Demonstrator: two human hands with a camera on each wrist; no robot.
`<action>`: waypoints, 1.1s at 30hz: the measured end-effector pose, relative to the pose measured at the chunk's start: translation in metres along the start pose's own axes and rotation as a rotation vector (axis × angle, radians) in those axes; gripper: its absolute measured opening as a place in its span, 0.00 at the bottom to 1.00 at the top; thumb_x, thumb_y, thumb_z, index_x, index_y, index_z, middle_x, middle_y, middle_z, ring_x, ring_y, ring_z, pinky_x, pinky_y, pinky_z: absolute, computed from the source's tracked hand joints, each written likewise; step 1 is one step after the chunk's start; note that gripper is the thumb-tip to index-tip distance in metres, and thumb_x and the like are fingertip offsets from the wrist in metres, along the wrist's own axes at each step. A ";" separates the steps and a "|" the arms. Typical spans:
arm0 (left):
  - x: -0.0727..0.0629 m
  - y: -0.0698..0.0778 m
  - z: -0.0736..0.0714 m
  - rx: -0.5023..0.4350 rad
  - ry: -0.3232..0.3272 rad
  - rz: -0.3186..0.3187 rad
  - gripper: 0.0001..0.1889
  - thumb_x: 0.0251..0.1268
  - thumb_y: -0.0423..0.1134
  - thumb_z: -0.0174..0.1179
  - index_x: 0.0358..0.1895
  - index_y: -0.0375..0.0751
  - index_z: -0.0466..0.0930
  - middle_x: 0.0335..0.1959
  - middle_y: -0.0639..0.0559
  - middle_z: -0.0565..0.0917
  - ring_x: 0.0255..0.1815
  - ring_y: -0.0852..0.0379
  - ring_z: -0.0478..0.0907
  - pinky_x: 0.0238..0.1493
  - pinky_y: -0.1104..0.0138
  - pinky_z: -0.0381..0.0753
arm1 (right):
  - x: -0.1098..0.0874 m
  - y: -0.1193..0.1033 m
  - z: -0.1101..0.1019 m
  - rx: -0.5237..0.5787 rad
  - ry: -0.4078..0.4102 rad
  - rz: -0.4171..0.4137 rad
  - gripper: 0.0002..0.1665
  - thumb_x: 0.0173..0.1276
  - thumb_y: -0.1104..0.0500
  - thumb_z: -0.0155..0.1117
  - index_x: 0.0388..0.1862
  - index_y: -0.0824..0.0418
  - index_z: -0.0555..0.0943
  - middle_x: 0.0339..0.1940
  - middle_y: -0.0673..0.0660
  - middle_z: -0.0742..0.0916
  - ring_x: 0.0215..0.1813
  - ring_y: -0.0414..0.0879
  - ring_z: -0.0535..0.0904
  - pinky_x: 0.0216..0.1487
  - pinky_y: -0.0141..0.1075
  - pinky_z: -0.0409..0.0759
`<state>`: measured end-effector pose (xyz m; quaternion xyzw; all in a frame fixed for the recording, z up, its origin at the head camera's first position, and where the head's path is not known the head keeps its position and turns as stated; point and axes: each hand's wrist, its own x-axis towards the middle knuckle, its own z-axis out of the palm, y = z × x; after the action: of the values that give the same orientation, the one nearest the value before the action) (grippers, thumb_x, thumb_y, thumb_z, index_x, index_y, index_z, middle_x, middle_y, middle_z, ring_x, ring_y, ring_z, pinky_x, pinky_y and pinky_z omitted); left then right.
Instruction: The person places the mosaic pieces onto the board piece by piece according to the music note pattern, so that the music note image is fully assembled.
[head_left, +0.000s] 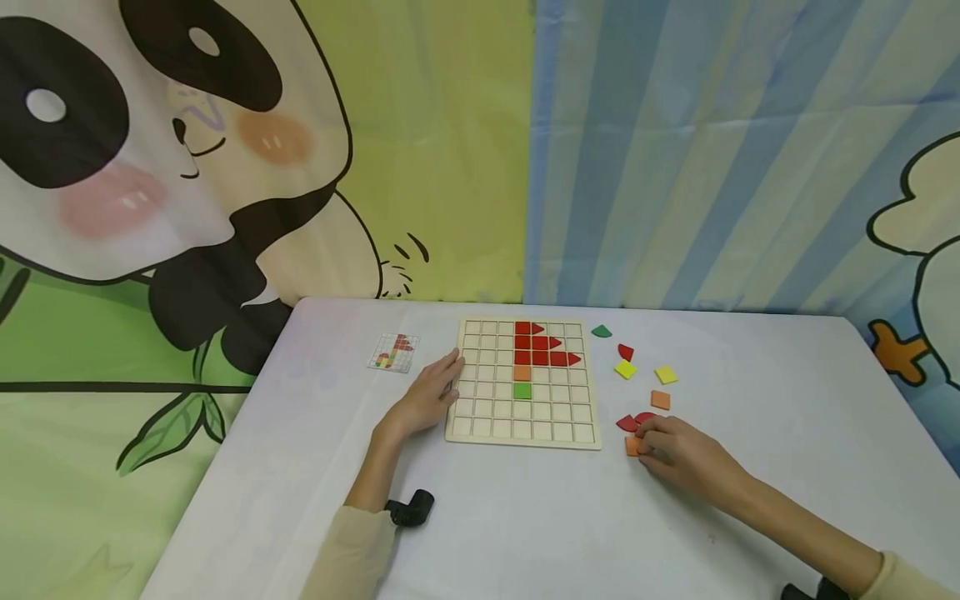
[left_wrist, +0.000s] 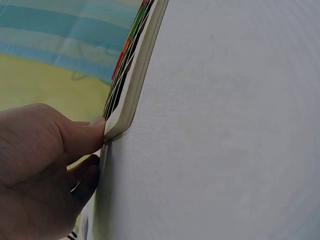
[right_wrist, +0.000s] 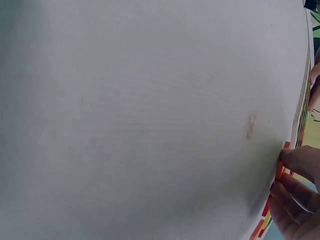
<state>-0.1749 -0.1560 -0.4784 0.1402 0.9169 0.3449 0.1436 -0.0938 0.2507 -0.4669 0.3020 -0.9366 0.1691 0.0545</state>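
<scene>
A pale wooden grid board [head_left: 495,443] lies on the white table. Red squares [head_left: 531,358] and red pointed pieces form three rows on it, above an orange square [head_left: 522,372] and a green square [head_left: 522,391]. My left hand [head_left: 426,396] rests against the board's left edge; its thumb [left_wrist: 87,137] touches the rim near the corner in the left wrist view. Right of the board, my right hand [head_left: 686,458] pinches an orange tile [right_wrist: 280,169] between thumb and finger. Beside those fingertips lie an orange tile [head_left: 632,446] and red curved pieces [head_left: 627,423].
A pattern card [head_left: 393,353] lies left of the board. Loose yellow tiles [head_left: 666,375], another orange tile [head_left: 660,400], a red piece [head_left: 626,352] and a green piece [head_left: 602,331] are scattered to its right. A printed curtain [head_left: 675,150] hangs behind the table.
</scene>
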 end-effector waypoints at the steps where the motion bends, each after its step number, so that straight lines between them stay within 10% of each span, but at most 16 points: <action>1: 0.000 0.000 0.000 0.004 0.002 0.005 0.31 0.80 0.31 0.51 0.81 0.33 0.56 0.86 0.41 0.50 0.86 0.38 0.47 0.83 0.45 0.51 | -0.001 0.000 0.001 0.001 0.007 -0.002 0.17 0.48 0.65 0.85 0.26 0.48 0.86 0.40 0.46 0.86 0.42 0.45 0.82 0.42 0.35 0.88; 11: 0.000 0.000 0.001 0.004 0.001 0.002 0.31 0.80 0.30 0.51 0.81 0.32 0.56 0.86 0.41 0.50 0.85 0.37 0.47 0.83 0.44 0.51 | -0.003 0.006 0.007 0.022 0.085 -0.031 0.18 0.44 0.66 0.87 0.29 0.49 0.88 0.37 0.44 0.88 0.42 0.44 0.82 0.43 0.36 0.89; 19: 0.001 0.000 0.000 -0.002 0.000 0.009 0.31 0.80 0.31 0.51 0.81 0.32 0.56 0.86 0.41 0.50 0.86 0.37 0.47 0.83 0.44 0.51 | 0.020 -0.002 0.007 0.190 0.171 -0.165 0.19 0.47 0.69 0.84 0.37 0.53 0.89 0.39 0.43 0.89 0.42 0.38 0.84 0.48 0.16 0.78; 33: -0.001 0.002 -0.003 -0.002 -0.008 0.025 0.31 0.80 0.30 0.51 0.81 0.31 0.55 0.86 0.39 0.50 0.85 0.36 0.47 0.83 0.44 0.51 | 0.110 -0.054 0.032 0.347 -0.077 -0.150 0.08 0.66 0.66 0.73 0.44 0.63 0.90 0.42 0.53 0.91 0.42 0.44 0.84 0.44 0.32 0.86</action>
<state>-0.1748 -0.1566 -0.4750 0.1528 0.9142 0.3468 0.1434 -0.1513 0.1378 -0.4592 0.3820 -0.8696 0.3121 -0.0217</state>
